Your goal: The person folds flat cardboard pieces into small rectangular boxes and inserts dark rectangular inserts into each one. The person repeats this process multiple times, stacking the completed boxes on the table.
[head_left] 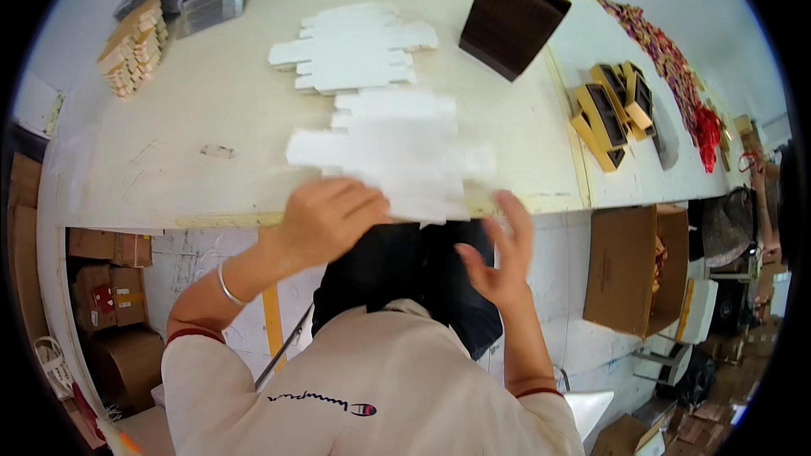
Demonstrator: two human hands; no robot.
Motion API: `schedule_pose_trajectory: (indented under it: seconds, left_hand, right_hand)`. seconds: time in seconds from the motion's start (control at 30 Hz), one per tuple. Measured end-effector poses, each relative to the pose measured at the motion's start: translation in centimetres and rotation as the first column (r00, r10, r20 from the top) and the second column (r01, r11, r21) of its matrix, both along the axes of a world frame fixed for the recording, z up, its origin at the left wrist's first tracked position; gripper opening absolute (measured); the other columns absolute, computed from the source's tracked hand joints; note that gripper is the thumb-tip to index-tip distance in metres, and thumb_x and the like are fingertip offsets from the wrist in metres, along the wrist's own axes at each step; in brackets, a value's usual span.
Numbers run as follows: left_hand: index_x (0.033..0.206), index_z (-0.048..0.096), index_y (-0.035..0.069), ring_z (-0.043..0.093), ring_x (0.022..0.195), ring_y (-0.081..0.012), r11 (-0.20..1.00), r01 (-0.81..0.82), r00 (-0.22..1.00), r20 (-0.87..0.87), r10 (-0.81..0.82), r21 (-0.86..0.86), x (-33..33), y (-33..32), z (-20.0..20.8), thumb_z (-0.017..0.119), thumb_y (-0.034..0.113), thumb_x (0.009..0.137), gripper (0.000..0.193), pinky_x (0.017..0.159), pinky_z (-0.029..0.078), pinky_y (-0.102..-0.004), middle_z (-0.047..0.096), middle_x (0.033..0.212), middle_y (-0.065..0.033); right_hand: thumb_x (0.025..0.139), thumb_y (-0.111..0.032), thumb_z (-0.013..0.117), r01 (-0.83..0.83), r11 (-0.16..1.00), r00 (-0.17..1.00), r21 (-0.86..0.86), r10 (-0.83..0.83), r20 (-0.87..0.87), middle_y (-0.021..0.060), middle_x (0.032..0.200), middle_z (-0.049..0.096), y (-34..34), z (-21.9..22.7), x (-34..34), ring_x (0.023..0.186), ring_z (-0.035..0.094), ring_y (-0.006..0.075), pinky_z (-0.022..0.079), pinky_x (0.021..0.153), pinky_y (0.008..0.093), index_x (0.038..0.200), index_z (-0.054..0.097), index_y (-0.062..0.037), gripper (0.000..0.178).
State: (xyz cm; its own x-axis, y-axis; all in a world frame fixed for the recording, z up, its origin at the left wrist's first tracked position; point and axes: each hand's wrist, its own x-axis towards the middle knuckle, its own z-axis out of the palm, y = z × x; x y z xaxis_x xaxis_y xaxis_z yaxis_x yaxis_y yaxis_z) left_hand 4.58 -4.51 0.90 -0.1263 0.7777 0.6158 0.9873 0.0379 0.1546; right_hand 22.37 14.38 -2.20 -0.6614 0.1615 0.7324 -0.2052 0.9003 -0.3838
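Note:
A flat white die-cut carton blank [395,145], slightly blurred, lies at the table's near edge in front of me. At its near left corner my left hand [331,218] has its fingers curled together over the edge, gripping it. My right hand [503,249] hovers off the near right corner, thumb and fingers spread, holding nothing. Just beyond lies a stack of similar white carton blanks [351,49], with its tabs sticking out to the sides.
A dark brown ridged block [514,21] stands at the back right. Nearer the right are several small yellow boxes with dark windows [610,110] and a red patterned cord pile [667,55]. Stacked pale pieces [135,49] and clear plastic bags [211,7] sit far left. Below right stands an open cardboard box [623,270].

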Motion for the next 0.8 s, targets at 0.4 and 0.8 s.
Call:
schedule_pose_trajectory:
  seconds: [0.4, 0.8]
  left_hand:
    - [0.091, 0.063, 0.007, 0.053, 0.093, -0.0255, 0.981, -0.103, 0.98, 0.151, 0.128, -0.163, 2.3, 0.3, -3.5, 0.074, 0.019, 0.068, 0.029, 0.079, 0.043, -0.0395, 0.056, 0.103, -0.0045]
    - [0.091, 0.066, 0.008, 0.051, 0.069, -0.0225, 0.942, -0.216, 0.964, 0.095, 0.247, -0.256, -0.9, 2.0, -2.1, 0.069, 0.02, 0.077, 0.018, 0.06, 0.042, -0.0366, 0.053, 0.079, -0.0058]
  right_hand:
    - [0.069, -0.013, 0.071, -0.195, 0.964, 0.95, 0.183, 0.138, 0.281, 0.0132, 0.106, 0.053, -1.2, -1.3, -3.9, 0.098, 0.053, 0.0281, 0.044, 0.083, 0.038, 0.106, 0.063, -0.0039, 0.038]
    - [0.083, -0.005, 0.061, -0.082, 0.971, 0.741, -0.225, 0.211, 0.638, 0.0129, 0.079, 0.062, -0.5, 1.3, -7.7, 0.069, 0.06, 0.0298, 0.047, 0.063, 0.035, 0.1, 0.061, -0.0006, 0.018]
